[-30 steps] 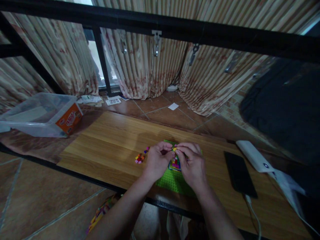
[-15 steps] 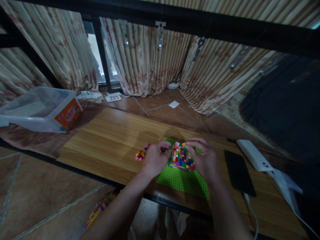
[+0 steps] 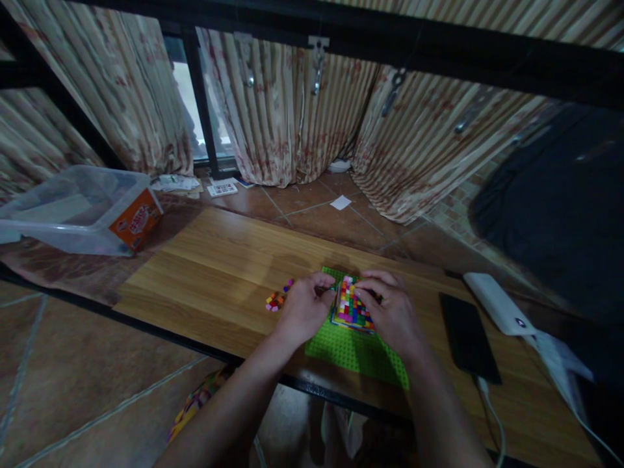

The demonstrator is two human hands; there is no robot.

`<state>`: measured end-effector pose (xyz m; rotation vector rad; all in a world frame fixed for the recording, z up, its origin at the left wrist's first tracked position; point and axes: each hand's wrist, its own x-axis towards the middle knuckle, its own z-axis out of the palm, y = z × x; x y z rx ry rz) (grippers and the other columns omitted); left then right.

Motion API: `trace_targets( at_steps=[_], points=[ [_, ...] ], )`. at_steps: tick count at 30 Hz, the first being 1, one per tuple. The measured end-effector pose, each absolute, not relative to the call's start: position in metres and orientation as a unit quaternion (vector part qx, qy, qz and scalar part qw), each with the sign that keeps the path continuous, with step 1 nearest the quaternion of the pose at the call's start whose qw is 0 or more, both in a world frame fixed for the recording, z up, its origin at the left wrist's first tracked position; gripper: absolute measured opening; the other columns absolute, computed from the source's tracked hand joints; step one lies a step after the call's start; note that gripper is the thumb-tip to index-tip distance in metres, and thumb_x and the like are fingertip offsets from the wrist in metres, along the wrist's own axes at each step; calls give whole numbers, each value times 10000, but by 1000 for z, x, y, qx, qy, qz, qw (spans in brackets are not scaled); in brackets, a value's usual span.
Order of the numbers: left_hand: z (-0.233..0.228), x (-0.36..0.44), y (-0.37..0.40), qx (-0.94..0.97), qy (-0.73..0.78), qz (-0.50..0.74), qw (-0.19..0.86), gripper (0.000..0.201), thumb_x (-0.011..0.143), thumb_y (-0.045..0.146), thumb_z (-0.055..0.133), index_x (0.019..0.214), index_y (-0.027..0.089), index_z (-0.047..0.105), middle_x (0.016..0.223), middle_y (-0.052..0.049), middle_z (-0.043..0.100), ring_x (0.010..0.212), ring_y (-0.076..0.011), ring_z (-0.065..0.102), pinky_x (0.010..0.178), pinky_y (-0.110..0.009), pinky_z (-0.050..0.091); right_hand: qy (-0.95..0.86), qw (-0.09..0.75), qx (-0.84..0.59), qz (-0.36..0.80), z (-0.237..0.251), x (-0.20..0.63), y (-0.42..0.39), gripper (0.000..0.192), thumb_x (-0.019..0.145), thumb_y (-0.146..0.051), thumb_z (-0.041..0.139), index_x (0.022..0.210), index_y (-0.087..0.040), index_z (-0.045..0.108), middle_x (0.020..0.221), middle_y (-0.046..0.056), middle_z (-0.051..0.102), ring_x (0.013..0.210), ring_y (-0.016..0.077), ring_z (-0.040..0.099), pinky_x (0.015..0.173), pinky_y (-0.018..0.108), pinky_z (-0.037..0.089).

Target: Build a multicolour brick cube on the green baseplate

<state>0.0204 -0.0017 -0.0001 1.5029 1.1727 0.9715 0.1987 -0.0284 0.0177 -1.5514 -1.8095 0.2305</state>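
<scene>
A bright green studded baseplate (image 3: 351, 354) lies on the wooden table (image 3: 219, 279). On its far part sits a square block of many small coloured bricks (image 3: 351, 307). My left hand (image 3: 305, 309) rests against the block's left edge with fingers curled. My right hand (image 3: 392, 315) covers the block's right side, fingertips pressing on its top. Whether either hand pinches a loose brick is hidden. A small heap of loose coloured bricks (image 3: 276, 299) lies just left of my left hand.
A black phone (image 3: 468, 338) with a cable lies right of the baseplate, a white power bank (image 3: 494, 302) beyond it. A clear plastic tub (image 3: 80, 208) with an orange label stands far left. Curtains, a black frame and a dark bag (image 3: 556, 201) surround the table.
A second ago both hands met over the block, pinching a small yellow piece. They then spread apart, uncovering the block, and my right hand now lies on its right side.
</scene>
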Motion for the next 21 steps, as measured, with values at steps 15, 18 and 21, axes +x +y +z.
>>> trace_targets(
  at_steps=[15, 18, 21],
  points=[
    [-2, 19, -1, 620, 457, 421, 480, 251, 804, 129, 553, 984, 187, 718, 973, -44, 734, 883, -169, 670, 840, -292, 515, -743, 315, -590, 26, 20, 203, -26, 210, 897, -321, 537, 869, -259, 735, 1184, 74, 579, 1108, 289, 516, 944, 486, 421],
    [-4, 20, 0, 620, 459, 420, 479, 259, 821, 140, 542, 1002, 192, 719, 1000, -43, 734, 898, -173, 672, 869, -307, 514, -743, 310, -593, 19, 21, 204, -27, 227, 901, -339, 530, 875, -253, 738, 1197, 84, 570, 1126, 302, 506, 950, 500, 419],
    [-3, 20, 0, 613, 468, 420, 479, 262, 815, 129, 544, 1002, 187, 718, 1002, -46, 733, 911, -178, 671, 893, -320, 510, -737, 316, -598, 24, 18, 205, -26, 233, 900, -358, 536, 865, -245, 737, 1200, 91, 564, 1136, 303, 508, 966, 505, 414]
  ],
)
